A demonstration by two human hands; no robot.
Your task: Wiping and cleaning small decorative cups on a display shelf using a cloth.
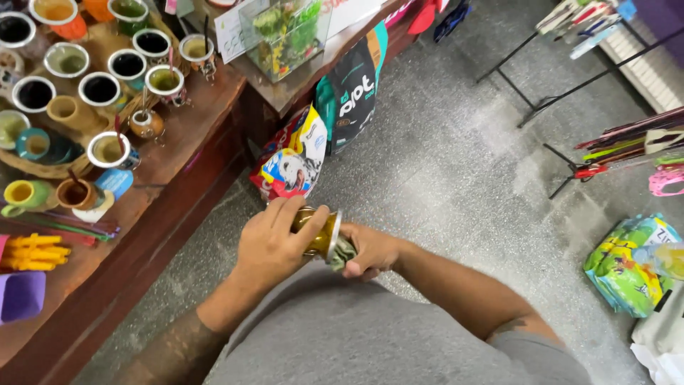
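A small gold cup (315,232) with a shiny metal rim was held in front of the body, over the grey floor (442,171), tipped on its side so its mouth faced the right hand (370,251). The left hand (274,242) was wrapped over the cup, its fingers (303,214) curled and pressed on the round side to keep it from turning. A greenish cloth (342,253) was pinched in the right-hand fingers and pushed against the open rim, as is done for wiping. To the left, a wooden worktop (206,132) was covered with many more cups (100,89), some with metal straws in them. A clear box (283,32) of green things was set farther back. Bright bags (292,160) were leaned against the worktop, close to the hands but not touching them. More bags (627,264) were laid on the floor at the right, and thin black racks (556,93) were stood well apart from the hands.
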